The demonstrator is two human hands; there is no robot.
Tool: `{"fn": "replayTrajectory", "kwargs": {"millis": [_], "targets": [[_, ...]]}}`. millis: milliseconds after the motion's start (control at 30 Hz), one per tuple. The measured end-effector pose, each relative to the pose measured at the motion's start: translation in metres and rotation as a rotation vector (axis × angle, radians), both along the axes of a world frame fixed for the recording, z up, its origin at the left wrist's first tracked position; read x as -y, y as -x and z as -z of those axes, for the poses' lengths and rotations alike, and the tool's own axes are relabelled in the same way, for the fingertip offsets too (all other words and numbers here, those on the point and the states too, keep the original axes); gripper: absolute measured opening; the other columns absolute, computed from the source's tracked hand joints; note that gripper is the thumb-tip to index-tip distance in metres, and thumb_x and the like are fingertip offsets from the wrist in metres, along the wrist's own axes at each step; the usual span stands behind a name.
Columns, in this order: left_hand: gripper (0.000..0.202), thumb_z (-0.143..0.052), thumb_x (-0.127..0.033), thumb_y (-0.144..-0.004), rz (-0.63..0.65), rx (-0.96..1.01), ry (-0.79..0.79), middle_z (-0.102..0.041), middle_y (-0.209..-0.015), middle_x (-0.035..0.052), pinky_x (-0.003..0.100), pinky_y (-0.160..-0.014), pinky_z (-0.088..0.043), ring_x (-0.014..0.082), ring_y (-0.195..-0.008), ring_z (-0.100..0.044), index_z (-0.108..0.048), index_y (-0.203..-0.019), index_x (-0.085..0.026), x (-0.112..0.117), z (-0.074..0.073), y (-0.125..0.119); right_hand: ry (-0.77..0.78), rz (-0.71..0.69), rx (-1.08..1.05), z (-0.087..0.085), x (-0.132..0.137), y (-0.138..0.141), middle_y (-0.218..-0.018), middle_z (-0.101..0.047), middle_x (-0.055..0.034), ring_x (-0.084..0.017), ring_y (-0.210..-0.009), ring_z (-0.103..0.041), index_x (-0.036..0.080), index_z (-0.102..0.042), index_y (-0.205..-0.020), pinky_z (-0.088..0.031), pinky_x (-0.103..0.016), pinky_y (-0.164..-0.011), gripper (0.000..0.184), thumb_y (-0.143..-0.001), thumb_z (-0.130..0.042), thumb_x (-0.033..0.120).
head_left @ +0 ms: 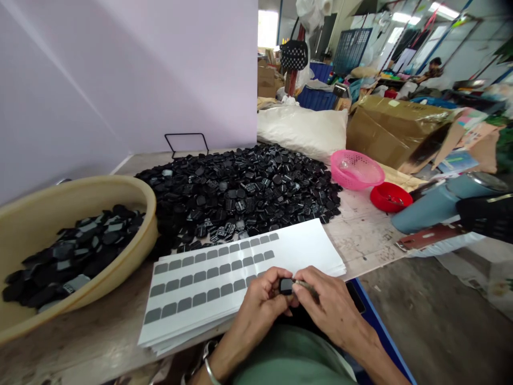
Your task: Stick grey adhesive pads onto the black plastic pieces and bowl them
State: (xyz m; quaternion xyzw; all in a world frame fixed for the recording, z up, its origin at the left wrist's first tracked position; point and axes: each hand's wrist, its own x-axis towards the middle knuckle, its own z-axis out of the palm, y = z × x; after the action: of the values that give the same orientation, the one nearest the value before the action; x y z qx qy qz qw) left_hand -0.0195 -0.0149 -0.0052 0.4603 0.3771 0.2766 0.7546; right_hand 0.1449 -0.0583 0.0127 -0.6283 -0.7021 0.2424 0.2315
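With the fingers of our left hand (pixel 262 299) we pinch a small, glossy black piece with rounded corners (pixel 286 286), and our right hand (pixel 331 305) grips its other side. It is near the stacked white sheets printed with grey shapes (pixel 306 246), before a heap of similar black pieces (pixel 248 187) on the pale surface (pixel 364 235).

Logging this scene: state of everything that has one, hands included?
Left hand: grip shut on black piece
Right hand: curled, at that piece's edge
Paper sheets: stacked, top one bare toward its right end
Black heap: loose, piled
Tub: open, partly filled
Pink basket: open-topped
Red bowl: open, small items inside
Ceiling light: lit
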Motion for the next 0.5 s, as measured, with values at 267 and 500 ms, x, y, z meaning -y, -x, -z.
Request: {"fn": "replayTrajectory", "kwargs": {"millis": [267, 500], "targets": [[0.033, -0.067, -0.017, -0.071, 0.021, 0.091, 0.116, -0.065, -0.062, 0.0008, 0.024, -0.053, -0.049, 0.0133, -0.055, -0.061, -0.053, -0.101, -0.013, 0.001, -0.005, -0.002, -0.147, 0.053, -0.127, 0.008, 0.005, 0.001, -0.063, -0.052, 0.0049, -0.010, -0.054, -0.050, 0.020, -0.051, -0.077, -0.034, -0.023, -0.054, 0.013, -0.089, -0.049, 0.025], [0.028, -0.063, -0.011, -0.070, -0.061, 0.032, 0.082, -0.068, -0.071, 0.0022, 0.022, -0.051, -0.048, 0.0114, -0.054, -0.061, -0.054, -0.097, -0.014, 0.001, -0.007, -0.001, -0.235, 0.103, -0.218, -0.002, 0.012, -0.005, -0.059, -0.042, 0.0059, -0.009, -0.050, -0.041, 0.020, -0.049, -0.073, -0.031, -0.024, -0.051, 0.018, -0.090, -0.047, 0.024]]}}
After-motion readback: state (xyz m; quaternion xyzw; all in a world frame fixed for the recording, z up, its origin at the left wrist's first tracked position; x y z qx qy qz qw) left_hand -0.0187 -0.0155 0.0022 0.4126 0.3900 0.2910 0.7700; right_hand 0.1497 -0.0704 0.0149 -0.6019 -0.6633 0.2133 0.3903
